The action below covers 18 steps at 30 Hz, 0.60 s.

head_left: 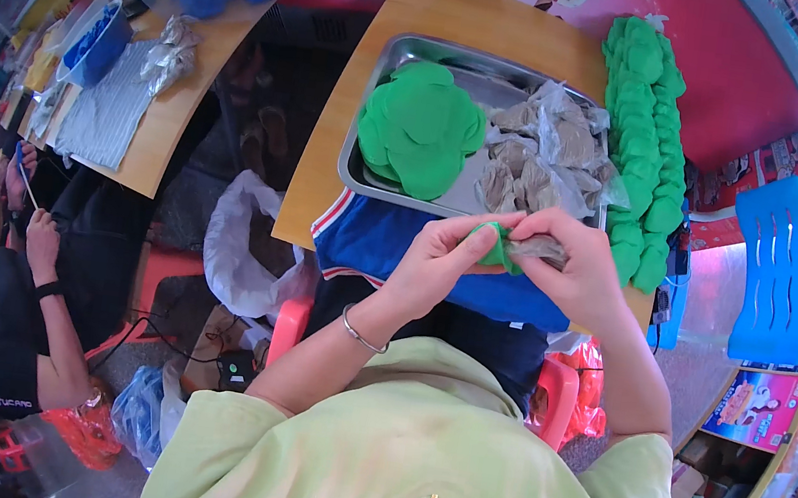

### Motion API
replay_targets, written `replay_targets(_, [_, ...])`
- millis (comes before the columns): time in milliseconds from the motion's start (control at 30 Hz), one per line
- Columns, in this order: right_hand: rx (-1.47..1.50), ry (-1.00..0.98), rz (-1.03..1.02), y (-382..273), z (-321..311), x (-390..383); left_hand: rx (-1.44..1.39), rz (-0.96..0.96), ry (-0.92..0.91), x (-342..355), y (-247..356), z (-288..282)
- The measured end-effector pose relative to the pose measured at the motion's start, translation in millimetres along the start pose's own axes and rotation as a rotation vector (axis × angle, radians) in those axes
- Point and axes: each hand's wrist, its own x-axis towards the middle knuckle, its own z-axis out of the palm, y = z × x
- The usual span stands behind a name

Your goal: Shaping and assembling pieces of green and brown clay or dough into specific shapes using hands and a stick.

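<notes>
Near the table's front edge, my left hand (pixel 443 258) pinches a small green fabric-like piece (pixel 497 248). Meeting it from the right, my right hand (pixel 574 262) is closed round a brownish bundle (pixel 544 249) that looks wrapped in clear plastic, right beside the green piece. Both hands touch each other over the green piece. Just beyond them stands a metal tray (pixel 356 175). Flat green rounded pieces (pixel 420 131) lie piled in its left half. Several brownish bundles in clear plastic bags (pixel 560 139) fill its right half. What exactly the fingertips grip is partly hidden.
Rows of overlapping green pieces (pixel 641 130) run along the table's right side. Blue cloth (pixel 380 237) hangs over the front edge. A white bag (pixel 243 249) stands left, a blue plastic chair (pixel 774 268) right. Another person (pixel 38 312) works at the left table (pixel 171 108).
</notes>
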Motion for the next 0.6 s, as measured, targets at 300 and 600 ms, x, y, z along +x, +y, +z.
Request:
replay_targets(300, [-0.440, 0.194, -0.271, 5, 14, -2, -0.057, 0.092, -0.014, -1, -9, 17])
replay_targets(600, [-0.473, 0.069, -0.207, 4, 2, -4, -0.004, 0.124, 0.058, 3, -12, 1])
